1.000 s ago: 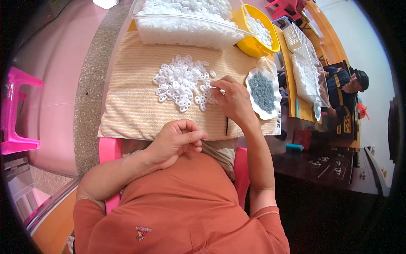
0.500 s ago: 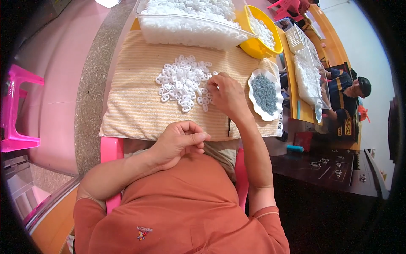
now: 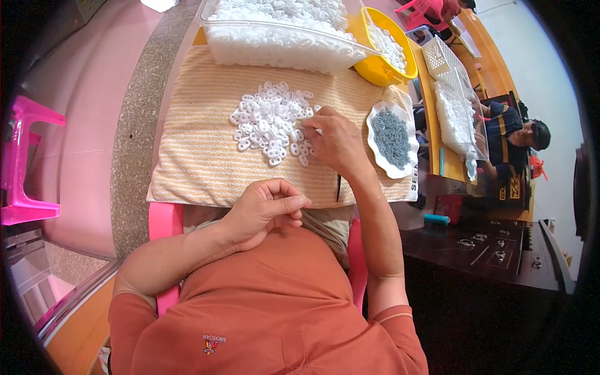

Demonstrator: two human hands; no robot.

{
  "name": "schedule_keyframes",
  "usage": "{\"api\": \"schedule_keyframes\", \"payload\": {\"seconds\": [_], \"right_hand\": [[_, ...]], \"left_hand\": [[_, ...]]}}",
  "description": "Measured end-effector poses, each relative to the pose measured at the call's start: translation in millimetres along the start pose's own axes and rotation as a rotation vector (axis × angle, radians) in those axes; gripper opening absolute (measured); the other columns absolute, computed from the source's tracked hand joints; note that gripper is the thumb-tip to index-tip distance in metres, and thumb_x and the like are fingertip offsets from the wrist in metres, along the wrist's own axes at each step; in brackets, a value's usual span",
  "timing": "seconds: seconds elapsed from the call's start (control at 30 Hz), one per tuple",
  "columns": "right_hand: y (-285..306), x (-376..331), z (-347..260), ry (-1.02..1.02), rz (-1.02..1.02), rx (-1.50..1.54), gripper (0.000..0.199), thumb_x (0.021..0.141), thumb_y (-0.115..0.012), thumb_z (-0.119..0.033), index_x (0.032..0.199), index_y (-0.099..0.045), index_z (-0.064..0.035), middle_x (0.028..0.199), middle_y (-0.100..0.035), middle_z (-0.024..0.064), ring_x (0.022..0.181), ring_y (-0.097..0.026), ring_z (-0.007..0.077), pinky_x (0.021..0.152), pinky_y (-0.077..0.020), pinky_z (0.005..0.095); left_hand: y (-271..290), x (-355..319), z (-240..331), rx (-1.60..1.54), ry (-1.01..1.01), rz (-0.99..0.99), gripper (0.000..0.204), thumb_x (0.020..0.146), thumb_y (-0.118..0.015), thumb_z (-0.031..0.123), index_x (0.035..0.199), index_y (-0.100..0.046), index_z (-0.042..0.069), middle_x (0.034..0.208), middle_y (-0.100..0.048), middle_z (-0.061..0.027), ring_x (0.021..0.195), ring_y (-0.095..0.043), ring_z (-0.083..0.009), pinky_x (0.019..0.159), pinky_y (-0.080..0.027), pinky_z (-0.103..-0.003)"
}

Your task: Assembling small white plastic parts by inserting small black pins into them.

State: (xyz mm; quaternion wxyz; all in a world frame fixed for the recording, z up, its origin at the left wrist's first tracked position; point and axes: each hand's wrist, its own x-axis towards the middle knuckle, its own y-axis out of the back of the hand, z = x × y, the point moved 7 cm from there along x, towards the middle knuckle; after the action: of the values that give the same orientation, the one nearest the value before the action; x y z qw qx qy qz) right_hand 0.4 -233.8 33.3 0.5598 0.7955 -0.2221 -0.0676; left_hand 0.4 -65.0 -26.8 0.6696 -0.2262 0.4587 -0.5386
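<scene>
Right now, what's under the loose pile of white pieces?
Striped cloth shows around the pile of white pieces near the right hand. Whatever lies beneath the pile's middle is covered from view.

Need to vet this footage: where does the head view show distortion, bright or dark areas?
Head view: fisheye bows the grey speckled floor strip; head view: the piled white oval plastic pieces look brightly lit; head view: the lower right and outer rim sink to black.

A pink stool [image 3: 17, 153] (glossy plastic) stands on pink floor [image 3: 87, 137].
</scene>
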Motion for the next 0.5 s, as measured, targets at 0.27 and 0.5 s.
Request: {"api": "schedule_keyframes", "payload": {"seconds": [0.27,0.5], "right_hand": [[13.3,-11.5,-11.4,0.083,0.154,0.074,0.008,0.082,-0.062,-0.007,0.089,-0.063,-0.0038,0.083,-0.062,0.013,0.073,-0.061,0.0321,0.064,-0.0473,0.038],[11.9,-58.5,-29.2,-0.042,-0.036,0.592,0.007,0.087,-0.064,-0.004,0.091,-0.062,0.0014,0.075,-0.06,0.0028,0.06,-0.055,0.0061,0.052,-0.0445,0.0219]], "left_hand": [[-0.5,-1.4,1.9,-0.01,-0.017,-0.01,0.011,0.088,-0.065,0.011,0.094,-0.059,0.004,0.093,-0.065,-0.0083,0.072,-0.06,-0.009,0.068,-0.055,-0.025],[3.5,-2.3,6.8,-0.013,-0.096,0.062,0.01,0.091,-0.061,0.011,0.098,-0.058,0.006,0.091,-0.065,-0.0044,0.073,-0.062,-0.0095,0.066,-0.056,-0.025]]}}
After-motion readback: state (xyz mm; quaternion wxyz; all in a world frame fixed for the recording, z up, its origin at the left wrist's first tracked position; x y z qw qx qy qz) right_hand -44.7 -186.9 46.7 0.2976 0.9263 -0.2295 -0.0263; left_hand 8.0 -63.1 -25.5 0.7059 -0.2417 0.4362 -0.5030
